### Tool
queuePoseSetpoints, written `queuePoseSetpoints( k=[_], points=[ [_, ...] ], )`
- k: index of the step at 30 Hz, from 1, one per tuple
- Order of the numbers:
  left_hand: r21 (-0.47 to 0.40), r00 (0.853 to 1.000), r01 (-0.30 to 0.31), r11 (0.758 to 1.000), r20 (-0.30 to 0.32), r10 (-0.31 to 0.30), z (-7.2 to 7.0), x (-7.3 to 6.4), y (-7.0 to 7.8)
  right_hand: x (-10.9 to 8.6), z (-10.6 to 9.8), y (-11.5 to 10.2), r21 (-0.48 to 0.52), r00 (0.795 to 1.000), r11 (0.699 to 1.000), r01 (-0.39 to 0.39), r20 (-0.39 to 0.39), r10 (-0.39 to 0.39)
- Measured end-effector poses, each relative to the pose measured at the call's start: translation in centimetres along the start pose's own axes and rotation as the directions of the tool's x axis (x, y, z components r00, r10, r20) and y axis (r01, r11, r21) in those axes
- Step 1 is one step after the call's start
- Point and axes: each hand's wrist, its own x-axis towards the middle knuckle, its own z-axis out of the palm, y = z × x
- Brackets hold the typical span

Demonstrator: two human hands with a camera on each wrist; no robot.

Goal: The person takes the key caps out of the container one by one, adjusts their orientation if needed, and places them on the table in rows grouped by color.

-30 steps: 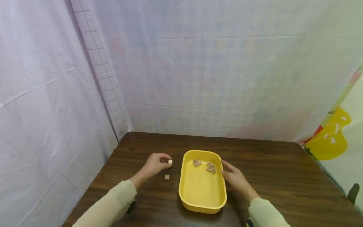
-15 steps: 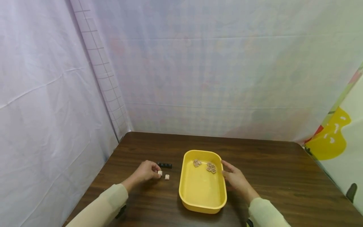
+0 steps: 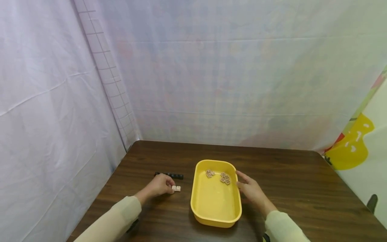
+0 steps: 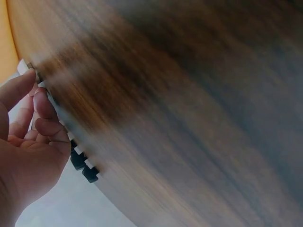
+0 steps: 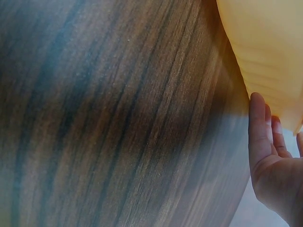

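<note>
My left hand pinches a small white keycap on the table, in the head view. A second white keycap sits directly to its right, seemingly touching it. Just behind the hand lies a row of black keycaps, partly covered by the fingers; black keycaps show in the left wrist view too. My right hand rests against the right side of a yellow plastic basin, and its fingers look straight along the outer wall in the right wrist view.
Inside the basin are several brownish keycaps in two clusters, one at the back left and one at the back right. The dark wooden table ends at a pale curtain behind, with another curtain on the left.
My left hand has moved from the black row toward me with a white keycap, then right, setting it beside the other. The black row has come into view. Right hand and basin stay put.
</note>
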Motion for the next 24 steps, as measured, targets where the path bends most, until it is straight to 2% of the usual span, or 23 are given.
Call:
queuePoseSetpoints(
  k=[8,12,15,19,24],
  points=[
    [-0.029,1.0,0.024,0.999,-0.002,-0.024,0.3,0.3,-0.1,-0.1,0.0,-0.1,0.017,1.0,1.0,-0.009,0.006,0.009],
    [-0.051,0.999,0.045,0.998,0.006,-0.045,0.0,0.0,0.1,0.0,0.1,-0.1,0.025,1.0,1.0,-0.007,0.008,0.007],
    [-0.051,0.998,0.054,0.997,-0.014,-0.054,-0.3,-0.1,0.3,0.0,0.1,-0.1,0.025,1.0,1.0,-0.003,0.006,0.003],
    [-0.053,0.996,0.059,0.997,-0.064,-0.062,-0.8,0.3,1.1,0.0,0.1,0.0,0.018,1.0,1.0,-0.005,0.005,0.004],
    [-0.035,0.992,0.042,0.998,-0.117,-0.046,-0.9,1.6,3.0,0.1,0.1,0.0,0.012,1.0,1.0,-0.004,0.004,0.004]
  ],
)
